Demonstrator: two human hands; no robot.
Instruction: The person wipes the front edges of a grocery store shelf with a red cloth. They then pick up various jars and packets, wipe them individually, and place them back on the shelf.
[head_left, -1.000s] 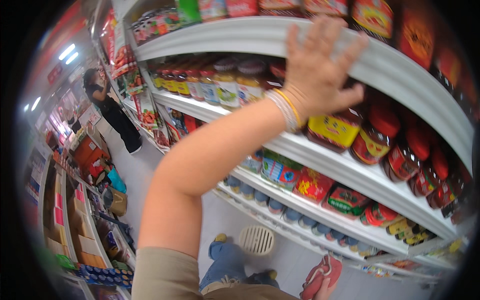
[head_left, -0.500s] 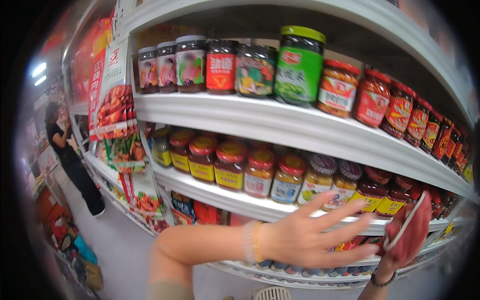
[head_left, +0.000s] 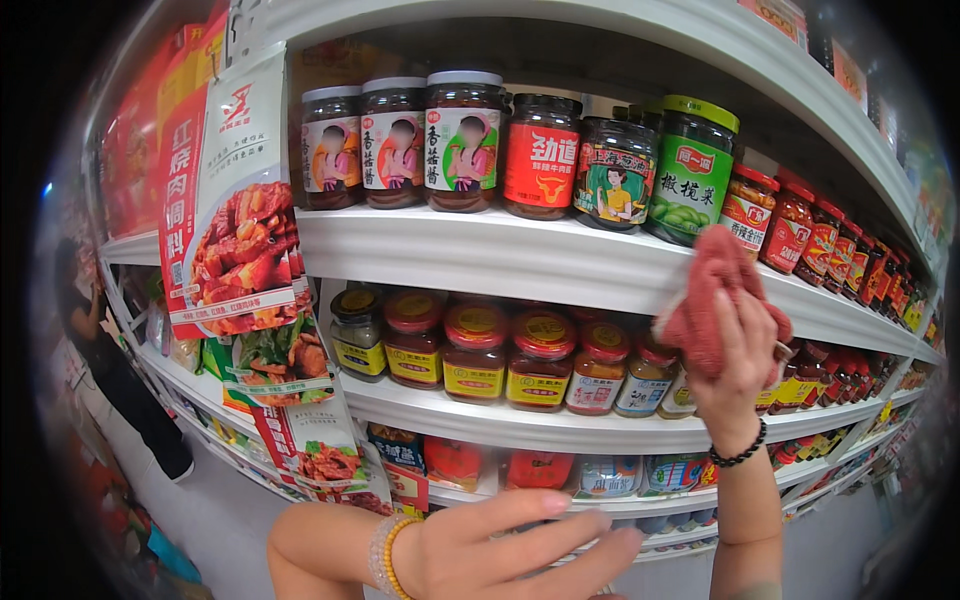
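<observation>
A folded dark red cloth point(head_left: 708, 305) is gripped in my right hand point(head_left: 742, 360), raised in front of the upper shelf's white edge. The tall green-lidded jar point(head_left: 693, 165) stands just above the cloth, and the lower row's jars are partly hidden behind the hand. My left hand point(head_left: 510, 550) is lower down near the bottom of the view, its fingers spread and nothing in it. It hangs in front of the lowest shelves, apart from the jars.
White shelves point(head_left: 480, 245) hold jars in rows, among them a white-lidded jar point(head_left: 463, 140) and a red-lidded jar point(head_left: 540, 360). Printed food packets point(head_left: 235, 200) hang at the left upright. A person in dark clothes point(head_left: 130, 390) stands in the aisle at far left.
My right hand has lifted the cloth from the lower right to the upper shelf's edge. My left hand has dropped lower. The view has shifted closer to the shelves.
</observation>
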